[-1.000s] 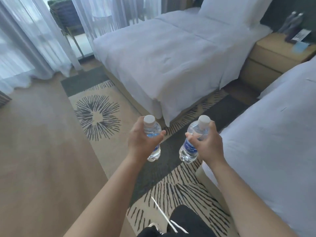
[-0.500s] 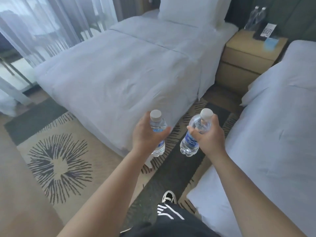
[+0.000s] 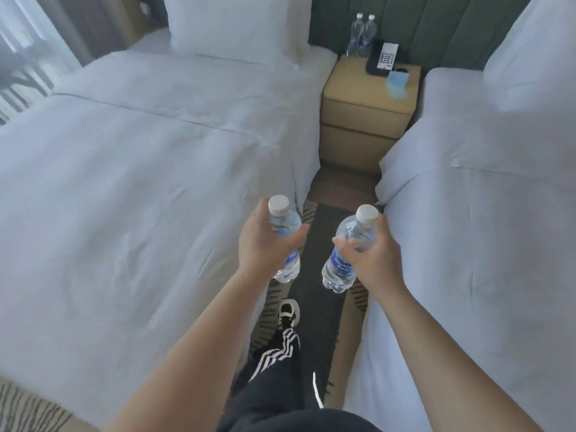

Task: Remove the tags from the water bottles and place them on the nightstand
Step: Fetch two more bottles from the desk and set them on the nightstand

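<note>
The left hand's [image 3: 265,244] fingers were curled round the upper body of a small water bottle [image 3: 285,241], the thumb tip lying across its near right side; the white cap stood clear above the hand and the clear base showed below it. The right hand [image 3: 372,254] gripped a second water bottle [image 3: 344,263] the same way, fingers wrapped round its shoulder, the bottle tilted so that its cap leaned to the right and its base to the left. A blue label could be read on its lower half. The two bottles were near each other but apart, held over the dark strip of carpet [image 3: 318,244] between the beds. No tag could be made out on either one.

Both forearms reached in bare from the near edge. Below them showed a dark trouser leg with white stripes and a black-and-white shoe [image 3: 288,316].

A white bed [image 3: 140,182] filled the left side and another white bed [image 3: 483,198] the right. Far between them stood the tan nightstand [image 3: 358,120], well apart from the hands. On its top stood two more bottles [image 3: 361,35] at the far left corner, a dark phone [image 3: 385,59] beside them, and a blue item [image 3: 397,82] nearer the front.
</note>
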Motion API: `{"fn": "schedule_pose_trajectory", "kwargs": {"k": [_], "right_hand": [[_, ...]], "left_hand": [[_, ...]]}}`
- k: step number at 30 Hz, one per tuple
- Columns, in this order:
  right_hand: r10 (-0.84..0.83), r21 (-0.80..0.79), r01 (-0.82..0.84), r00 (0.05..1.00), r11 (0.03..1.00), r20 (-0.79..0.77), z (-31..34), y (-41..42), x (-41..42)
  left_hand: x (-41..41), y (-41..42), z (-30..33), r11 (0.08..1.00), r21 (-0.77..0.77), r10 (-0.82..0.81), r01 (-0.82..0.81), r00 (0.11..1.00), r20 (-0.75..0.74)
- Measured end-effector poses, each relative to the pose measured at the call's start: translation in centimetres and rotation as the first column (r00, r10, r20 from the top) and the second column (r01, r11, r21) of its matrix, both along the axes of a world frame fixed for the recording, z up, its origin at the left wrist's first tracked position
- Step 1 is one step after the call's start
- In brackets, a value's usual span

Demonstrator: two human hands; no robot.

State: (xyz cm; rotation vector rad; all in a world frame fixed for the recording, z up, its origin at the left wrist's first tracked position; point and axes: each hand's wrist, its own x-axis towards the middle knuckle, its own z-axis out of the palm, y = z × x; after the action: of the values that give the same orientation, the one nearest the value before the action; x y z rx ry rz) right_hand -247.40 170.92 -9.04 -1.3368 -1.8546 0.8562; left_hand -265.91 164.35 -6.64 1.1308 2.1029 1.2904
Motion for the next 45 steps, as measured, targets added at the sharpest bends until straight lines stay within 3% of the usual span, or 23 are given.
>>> {"fn": "schedule_pose_trajectory", "kwargs": {"k": [12,21,28,35,45], "right_hand": [[-0.142,0.011,0.142,0.99,0.99,0.003,1.8,25.1,-8.3],[-0.195,-0.014,0.195,0.981,0.981,-0.005,1.0,42.5,-9.9],[-0.183,-0.014,0.183,0.983,0.983,-0.017,-0.6,60.5,-10.4],[-0.143,0.03,0.144,0.989,0.989,-0.031,1.7,78.1,-10.6],[-0.105,-0.014,0.105,0.994,0.994,-0.03,0.9,95.8,-14.7]], "left_hand": [[-8.7,29.0,0.3,0.99,0.018,-0.14,0.141,0.989,-0.047],[-11.0,47.2,-0.4,0.98,0.022,-0.199,0.2,0.979,-0.035],[-10.5,64.4,-1.9,0.977,0.028,-0.211,0.212,0.976,-0.045],[-10.5,80.1,-0.7,0.985,0.012,-0.173,0.173,0.985,0.006],[-14.1,96.5,-2.0,0.992,-0.014,-0.125,0.125,0.992,0.032]]}}
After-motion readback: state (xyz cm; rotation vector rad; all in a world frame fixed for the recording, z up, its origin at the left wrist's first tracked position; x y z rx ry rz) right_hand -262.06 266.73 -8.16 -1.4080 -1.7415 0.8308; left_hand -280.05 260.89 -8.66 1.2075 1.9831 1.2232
